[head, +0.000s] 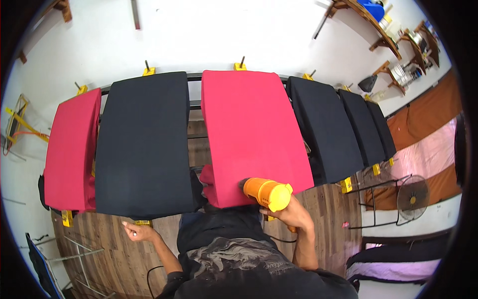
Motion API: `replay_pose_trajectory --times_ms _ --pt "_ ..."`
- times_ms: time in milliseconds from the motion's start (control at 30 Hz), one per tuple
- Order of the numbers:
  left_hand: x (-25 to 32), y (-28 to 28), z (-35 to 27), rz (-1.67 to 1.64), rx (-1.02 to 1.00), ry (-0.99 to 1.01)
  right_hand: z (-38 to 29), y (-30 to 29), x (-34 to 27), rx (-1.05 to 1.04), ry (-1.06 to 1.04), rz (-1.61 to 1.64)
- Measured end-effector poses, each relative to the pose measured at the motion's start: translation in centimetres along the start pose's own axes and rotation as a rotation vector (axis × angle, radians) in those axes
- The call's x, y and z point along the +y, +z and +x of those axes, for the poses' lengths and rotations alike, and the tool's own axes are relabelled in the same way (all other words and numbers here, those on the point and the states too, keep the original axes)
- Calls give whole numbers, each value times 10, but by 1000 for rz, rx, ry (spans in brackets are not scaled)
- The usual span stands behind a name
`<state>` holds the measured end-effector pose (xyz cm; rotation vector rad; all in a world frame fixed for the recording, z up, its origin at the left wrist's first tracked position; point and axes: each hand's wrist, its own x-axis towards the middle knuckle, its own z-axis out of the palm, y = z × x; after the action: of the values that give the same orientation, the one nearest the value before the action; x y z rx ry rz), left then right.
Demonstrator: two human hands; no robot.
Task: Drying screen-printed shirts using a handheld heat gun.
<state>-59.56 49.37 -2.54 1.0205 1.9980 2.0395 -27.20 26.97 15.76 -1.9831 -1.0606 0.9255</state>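
Observation:
My right hand grips a yellow-orange heat gun. Its dark nozzle points left over the lower part of a red fabric piece stretched on a flat board. My left hand is off to the left, just below the near edge of a black fabric piece, with its fingers curled; a small white spot shows at the fingers, too small to identify. Another red fabric piece lies on the far left board, and several black ones, such as one black piece, continue to the right.
A black metal rack with yellow blocks carries the boards. A black cable hangs by my right side. At the right are a round fan and wall shelves. A metal frame stands at the lower left.

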Motion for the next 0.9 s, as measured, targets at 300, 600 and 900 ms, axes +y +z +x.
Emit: replay_pose_trajectory --times_ms 300,600,900 --pt "3 1 -1 66 -4 -38 10 3 1 36 175 45" --pt "-5 -1 1 92 3 20 20 8 -12 85 144 88" --pt "-2 -1 -2 108 4 29 27 14 -8 99 131 132"
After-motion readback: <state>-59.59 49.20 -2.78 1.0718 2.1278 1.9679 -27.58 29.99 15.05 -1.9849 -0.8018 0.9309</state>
